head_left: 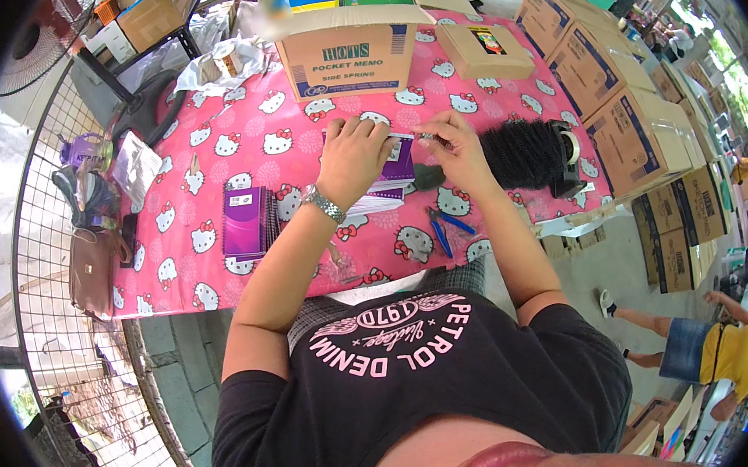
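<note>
My left hand (355, 160) is closed over a purple notebook (399, 163), its fingers curled along the top edge. To its right, my right hand (458, 150) pinches a thin dark piece that looks like a black spiral coil (437, 140), close to the notebook's upper right corner. White-edged notebooks or page blocks (376, 203) lie beneath and nearer to me. Beyond my right wrist is a pile of black spiral coils (521, 154). Blue-handled pliers (449, 229) rest on the table close to my right forearm. Left of my left forearm, purple spiral notebooks (244, 222) sit in a stack.
A pink patterned cloth covers the table (179, 266). At the back stands an open carton (347, 56) of colourful notebooks, beside a flat brown box (487, 52). A tape dispenser (569, 161) and stacked cartons (634, 138) are right. A person (721, 348) stands farther off.
</note>
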The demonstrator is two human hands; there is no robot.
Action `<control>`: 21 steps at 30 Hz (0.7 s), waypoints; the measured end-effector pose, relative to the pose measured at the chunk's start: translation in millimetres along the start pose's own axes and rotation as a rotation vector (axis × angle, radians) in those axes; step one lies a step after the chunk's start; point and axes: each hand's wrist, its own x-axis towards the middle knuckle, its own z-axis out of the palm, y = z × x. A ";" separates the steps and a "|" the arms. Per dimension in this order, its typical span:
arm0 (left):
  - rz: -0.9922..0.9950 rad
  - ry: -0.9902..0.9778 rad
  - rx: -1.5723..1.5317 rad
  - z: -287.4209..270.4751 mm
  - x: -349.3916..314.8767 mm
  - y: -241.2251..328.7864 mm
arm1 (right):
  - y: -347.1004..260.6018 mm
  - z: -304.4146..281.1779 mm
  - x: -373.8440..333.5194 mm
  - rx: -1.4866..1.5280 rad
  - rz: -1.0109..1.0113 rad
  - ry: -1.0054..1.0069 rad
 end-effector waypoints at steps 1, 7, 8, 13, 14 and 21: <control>-0.013 -0.001 -0.015 -0.4 -1.1 1.2 | -0.2 -0.9 -1.4 0.037 0.061 -0.046; 0.000 0.001 -0.003 -4.8 -6.3 21.7 | -21.2 -11.6 -6.3 0.030 0.318 -0.204; 0.010 0.008 -0.002 -3.9 -5.1 27.4 | -22.3 -12.6 -6.8 -0.071 0.155 -0.148; 0.040 -0.136 0.002 -2.8 -3.6 33.2 | -46.3 -18.9 -0.4 -0.147 0.236 -0.206; 0.035 -0.136 -0.010 -3.8 -3.7 32.5 | -46.2 -18.6 -1.4 -0.231 0.055 -0.175; 0.036 -0.155 -0.140 -1.1 2.6 32.2 | 148.8 2.9 -20.3 0.278 0.571 -0.088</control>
